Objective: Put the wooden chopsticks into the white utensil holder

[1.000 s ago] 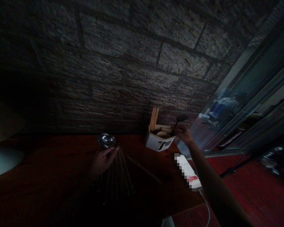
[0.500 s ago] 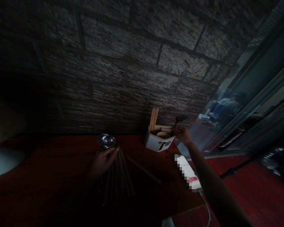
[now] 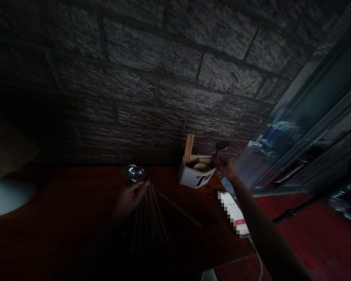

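My left hand (image 3: 131, 196) is closed around the necks of two round-bowled metal spoons (image 3: 137, 174), whose shiny bowls stick out beyond the fingers; their handles are lost in the dark. Beside and below this hand, several chopsticks (image 3: 153, 218) lie fanned out on the table. My right hand (image 3: 224, 167) pinches the handle of a dark slotted spoon (image 3: 222, 145) at the right rim of a white utensil holder (image 3: 190, 178). The spoon's head points up, and its lower end is hidden by the hand and holder. Upright wooden chopsticks (image 3: 188, 148) stand in the holder's left part.
A lit phone (image 3: 234, 214) with a cable lies under my right forearm on the wooden table (image 3: 84, 203). One thin stick (image 3: 179, 209) lies apart. A stone-brick wall (image 3: 169, 78) rises behind; a glass door (image 3: 280, 113) stands right.
The view has shifted slightly. Both hands keep their holds, and the slotted spoon stays at the holder's right rim with hardly any movement.
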Demonstrator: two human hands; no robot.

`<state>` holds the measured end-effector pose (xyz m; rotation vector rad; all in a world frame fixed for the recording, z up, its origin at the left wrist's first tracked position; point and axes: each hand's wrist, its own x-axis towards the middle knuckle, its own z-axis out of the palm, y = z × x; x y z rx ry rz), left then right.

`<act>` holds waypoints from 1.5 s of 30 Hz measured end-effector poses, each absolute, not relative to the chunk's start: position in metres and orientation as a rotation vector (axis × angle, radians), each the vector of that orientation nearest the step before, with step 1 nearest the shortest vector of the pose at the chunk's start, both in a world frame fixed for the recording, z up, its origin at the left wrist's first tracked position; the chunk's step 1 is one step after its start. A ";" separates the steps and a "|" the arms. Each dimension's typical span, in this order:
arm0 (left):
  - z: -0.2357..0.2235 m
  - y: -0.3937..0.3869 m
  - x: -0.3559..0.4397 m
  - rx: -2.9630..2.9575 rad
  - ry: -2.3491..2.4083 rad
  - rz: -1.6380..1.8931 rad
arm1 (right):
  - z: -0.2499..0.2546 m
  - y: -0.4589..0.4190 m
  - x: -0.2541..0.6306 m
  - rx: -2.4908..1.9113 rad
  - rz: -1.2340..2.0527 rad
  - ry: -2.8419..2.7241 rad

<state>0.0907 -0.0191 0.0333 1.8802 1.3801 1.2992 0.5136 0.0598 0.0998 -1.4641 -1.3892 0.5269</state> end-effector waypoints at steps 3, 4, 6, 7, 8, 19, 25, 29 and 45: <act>0.033 -0.019 0.090 1.904 1.382 1.281 | 0.100 0.056 0.514 -1.461 0.537 -1.374; 0.033 -0.019 0.090 1.908 1.388 1.277 | 0.100 0.055 0.515 -1.456 0.537 -1.370; 0.034 -0.019 0.091 1.910 1.389 1.278 | 0.101 0.053 0.516 -1.447 0.535 -1.361; 0.034 -0.019 0.091 1.909 1.382 1.283 | 0.102 0.053 0.516 -1.444 0.536 -1.357; 0.035 -0.020 0.091 1.910 1.373 1.287 | 0.102 0.053 0.517 -1.442 0.536 -1.352; 0.045 -0.023 0.093 1.886 1.375 1.318 | 0.092 0.023 0.501 -1.405 0.327 -1.143; 0.044 -0.021 0.093 1.863 1.393 1.342 | 0.108 -0.020 0.458 -1.390 0.157 -1.182; 0.038 -0.015 0.088 1.819 1.436 1.396 | 0.116 -0.027 0.394 -1.293 0.216 -1.552; 0.029 -0.011 0.095 1.838 1.444 1.410 | 0.032 -0.011 0.331 -1.533 0.677 -2.408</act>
